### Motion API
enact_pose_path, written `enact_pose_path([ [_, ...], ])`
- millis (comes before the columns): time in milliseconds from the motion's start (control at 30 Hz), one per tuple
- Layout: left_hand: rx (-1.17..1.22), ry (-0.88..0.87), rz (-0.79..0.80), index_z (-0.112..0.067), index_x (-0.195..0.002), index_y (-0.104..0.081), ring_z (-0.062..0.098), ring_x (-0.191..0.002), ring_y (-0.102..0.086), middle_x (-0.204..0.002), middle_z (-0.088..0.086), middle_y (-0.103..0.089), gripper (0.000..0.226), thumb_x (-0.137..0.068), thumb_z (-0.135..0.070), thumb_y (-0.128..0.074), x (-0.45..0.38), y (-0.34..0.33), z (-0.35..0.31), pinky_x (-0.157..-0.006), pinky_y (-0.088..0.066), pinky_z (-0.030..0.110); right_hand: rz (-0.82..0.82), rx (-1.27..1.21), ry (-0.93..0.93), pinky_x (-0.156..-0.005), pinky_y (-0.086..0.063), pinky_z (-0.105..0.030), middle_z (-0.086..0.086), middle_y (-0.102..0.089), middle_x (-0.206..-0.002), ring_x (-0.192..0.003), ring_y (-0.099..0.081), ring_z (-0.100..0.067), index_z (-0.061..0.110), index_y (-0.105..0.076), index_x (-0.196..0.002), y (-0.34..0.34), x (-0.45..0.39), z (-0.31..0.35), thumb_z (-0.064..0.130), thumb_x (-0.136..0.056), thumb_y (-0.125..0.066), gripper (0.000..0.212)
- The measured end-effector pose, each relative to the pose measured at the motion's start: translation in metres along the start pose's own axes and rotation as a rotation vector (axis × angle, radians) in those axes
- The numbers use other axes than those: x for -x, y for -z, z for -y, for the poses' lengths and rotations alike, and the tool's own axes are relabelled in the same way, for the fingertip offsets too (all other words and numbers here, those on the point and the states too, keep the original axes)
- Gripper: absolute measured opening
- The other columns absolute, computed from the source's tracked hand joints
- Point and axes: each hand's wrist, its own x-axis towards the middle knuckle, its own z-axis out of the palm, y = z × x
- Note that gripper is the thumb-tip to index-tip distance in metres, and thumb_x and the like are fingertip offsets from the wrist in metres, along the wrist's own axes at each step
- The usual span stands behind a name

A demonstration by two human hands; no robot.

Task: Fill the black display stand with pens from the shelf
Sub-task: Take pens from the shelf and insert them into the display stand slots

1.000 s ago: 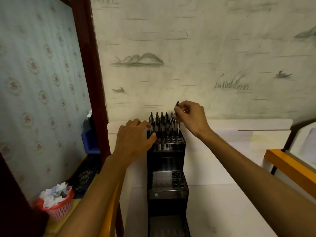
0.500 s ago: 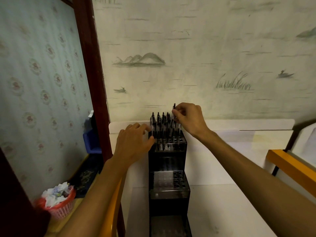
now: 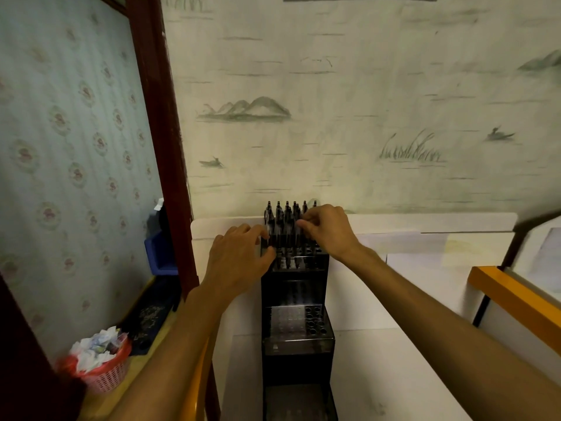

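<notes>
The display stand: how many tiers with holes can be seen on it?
3 on the black display stand: top tier with pens between the hands, middle tier with empty holes, bottom tier, dark and cut off.

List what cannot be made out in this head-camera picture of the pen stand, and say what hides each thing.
- Whether the right hand pinches a pen: its curled fingers cover the tips, head view.
- Number of black pens in the top tier: dark, overlapping, partly behind both hands.
- Left edge of the tall black tiered display stand: covered by the left hand.
- The stand's lowest tier: cut off by the bottom edge.
</notes>
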Motion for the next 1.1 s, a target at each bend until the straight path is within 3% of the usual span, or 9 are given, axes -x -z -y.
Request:
enact_pose_path([
  [100,0.017,-0.011,0.013,-0.028,-0.109,-0.063,0.015,-0.09,-0.055,-0.095,-0.007,-0.062,0.025,-0.089,-0.043,-0.061,0.001,0.0,-0.004,-0.081,-0.047,0.039,0.029,0.032,-0.025,-0.079,-0.056,-0.037,-0.008,-0.074,-0.08,-0.078,-0.067,-0.023,0.01,-0.077,-0.091,0.0,0.006,-0.002,0.028,-0.09,-0.072,0.019],
  [233,0.032,-0.025,0.039,-0.03,-0.111,-0.062,0.013,-0.087,-0.052,-0.092,-0.01,-0.058,0.026,-0.089,-0.045,-0.061,0.003,0.003,-0.013,-0.081,-0.046,0.038,0.04,0.043,-0.059,-0.077,-0.051,-0.024,-0.003,-0.075,-0.093,-0.081,-0.067,-0.014,0.015,-0.076,-0.099,0.007,0.021,-0.003,0.028,-0.089,-0.072,0.017],
  [533,0.233,-0.161,0.137,-0.03,-0.12,-0.062,0.014,-0.096,-0.058,-0.108,-0.007,-0.062,0.031,-0.091,-0.041,-0.065,0.007,-0.007,-0.068,-0.091,-0.05,0.046,0.028,0.157,-0.116,-0.084,-0.054,-0.033,0.005,-0.072,-0.111,-0.094,-0.068,-0.013,0.02,-0.071,-0.112,0.063,0.088,-0.01,0.033,-0.094,-0.063,0.023],
  [933,0.286,-0.256,0.274,-0.035,-0.125,-0.059,0.017,-0.113,-0.058,-0.127,-0.007,-0.062,0.033,-0.094,-0.044,-0.06,0.039,-0.056,-0.223,-0.102,-0.045,0.043,-0.015,0.239,-0.306,-0.089,-0.054,-0.036,0.004,-0.068,-0.121,-0.101,-0.065,-0.011,0.022,-0.067,-0.122,0.179,0.212,-0.076,0.033,-0.095,-0.061,0.029],
  [1100,0.293,-0.303,0.294,-0.034,-0.125,-0.06,0.015,-0.111,-0.059,-0.126,-0.008,-0.062,0.034,-0.093,-0.047,-0.059,0.066,-0.09,-0.315,-0.1,-0.046,0.038,-0.018,0.307,-0.321,-0.077,-0.048,-0.024,0.006,-0.069,-0.115,-0.098,-0.064,-0.01,0.025,-0.068,-0.119,0.242,0.274,-0.126,0.033,-0.094,-0.06,0.028],
])
